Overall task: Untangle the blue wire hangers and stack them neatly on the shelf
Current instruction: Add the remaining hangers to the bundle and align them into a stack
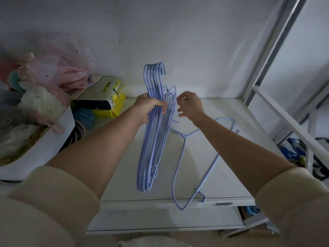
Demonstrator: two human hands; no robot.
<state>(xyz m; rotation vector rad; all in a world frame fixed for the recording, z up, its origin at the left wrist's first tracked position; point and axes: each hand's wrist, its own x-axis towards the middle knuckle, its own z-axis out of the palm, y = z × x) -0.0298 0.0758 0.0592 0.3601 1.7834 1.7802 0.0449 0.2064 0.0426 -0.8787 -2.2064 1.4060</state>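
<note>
My left hand [150, 106] grips a bundle of several blue wire hangers [153, 139] near their necks, held upright above the white shelf [222, 166], hooks pointing up. My right hand [191, 106] hovers just right of the bundle with fingers spread, fingertips close to the hanger shoulders; it holds nothing that I can see. One more blue hanger [179, 168] lies flat on the shelf under my right forearm, its lower end sticking out over the shelf's front edge.
A white bin [44, 145] with bags and pink tulle stands at the left. A yellow packet [117, 104] and dark items sit beside it. White metal frame bars [267, 59] rise at the right. A lower shelf shows below.
</note>
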